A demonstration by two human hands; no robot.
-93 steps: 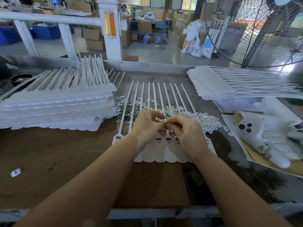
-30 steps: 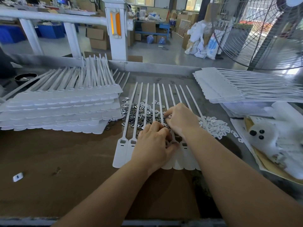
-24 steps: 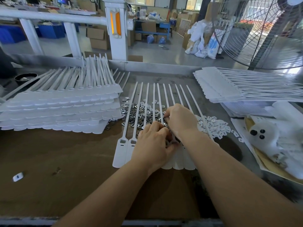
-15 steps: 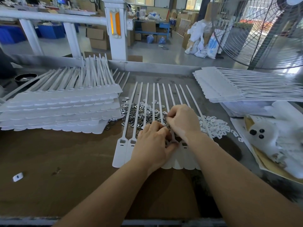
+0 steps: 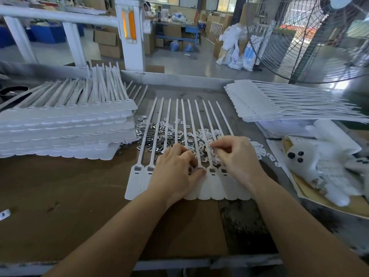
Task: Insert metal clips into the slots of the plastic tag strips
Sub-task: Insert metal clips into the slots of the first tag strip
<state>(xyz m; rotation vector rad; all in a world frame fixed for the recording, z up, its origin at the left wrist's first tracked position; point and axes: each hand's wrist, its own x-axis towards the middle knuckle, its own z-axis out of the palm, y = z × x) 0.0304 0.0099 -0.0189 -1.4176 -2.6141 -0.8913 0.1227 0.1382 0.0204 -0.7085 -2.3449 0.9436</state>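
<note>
1. We look down at our two bare hands working on a brown bench (image 5: 60, 196). A joined sheet of white plastic tag strips (image 5: 211, 188) lies flat in front of us, its wide flag ends toward us and its long thin tails fanning away.

2. Our left hand (image 5: 175, 172) rests on the sheet's middle, fingers curled, thumb and fingertips pinched down at one slot. What sits under the fingertips is hidden; we judge it to be a clip being seated.

3. Our right hand (image 5: 237, 156) hovers just beside it over the right-hand strips, thumb and forefinger pinched together. Whatever they hold is too small to make out.

4. The loose metal clips (image 5: 157, 139) lie in a shiny heap beneath the tails, beyond our left hand. A heap of small white pieces (image 5: 257, 147) lies just to its right.

5. The empty rectangular slots (image 5: 137, 168) show on the two leftmost strips, where tail meets flag.

6. Handling, as we judge it: the clips look tiny, light, hard and slick, best taken singly by their edges between thumb and fingertip. The strips look light and bendy, so they may slide or buckle; pressing the flat flag near the slot should steady them.

7. A tall stack of similar sheets (image 5: 65, 132) sits to the left, another stack (image 5: 289, 104) to the right, and a white plush toy (image 5: 311, 162) beyond our right wrist.
</note>
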